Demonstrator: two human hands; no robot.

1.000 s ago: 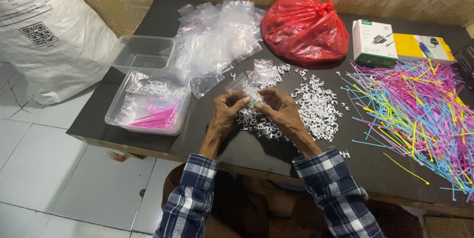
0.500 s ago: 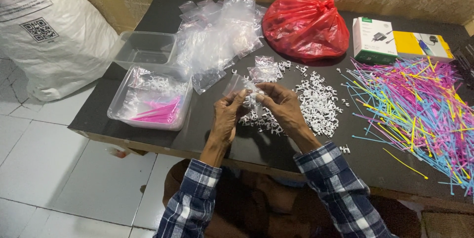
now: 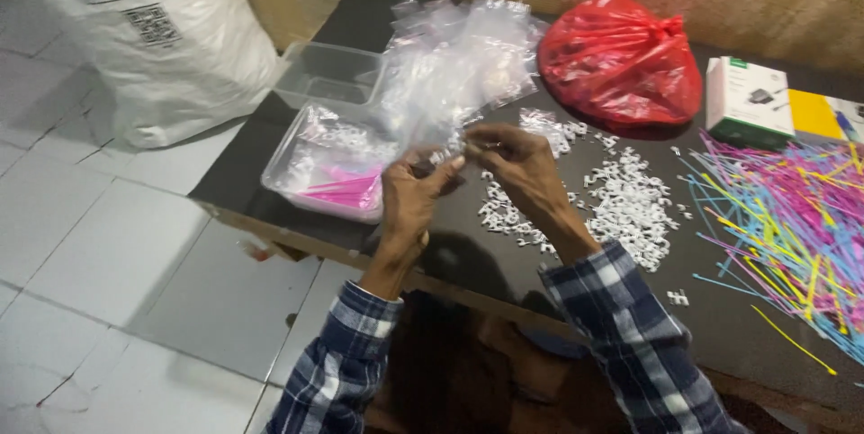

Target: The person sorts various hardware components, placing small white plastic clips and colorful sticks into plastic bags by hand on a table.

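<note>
Pinching a small clear plastic bag (image 3: 447, 153) between thumb and fingertips, the left hand (image 3: 412, 196) and the right hand (image 3: 517, 164) meet just above the dark table (image 3: 747, 326), near its front edge; the bag is held up between them and seems to carry a few small white pieces, though its contents are too small to tell surely. Just beyond the hands, scattered white plastic pieces (image 3: 625, 205) lie on the table. To the left sits a clear tray (image 3: 328, 169) with filled bags and pink strips, an empty clear tub (image 3: 331, 74) behind it, and a heap of clear bags (image 3: 459, 56) beside. Farther back rests a red bag (image 3: 621, 61) and a white-green box (image 3: 747, 101); coloured plastic strips (image 3: 792, 218) spread at the right.
</note>
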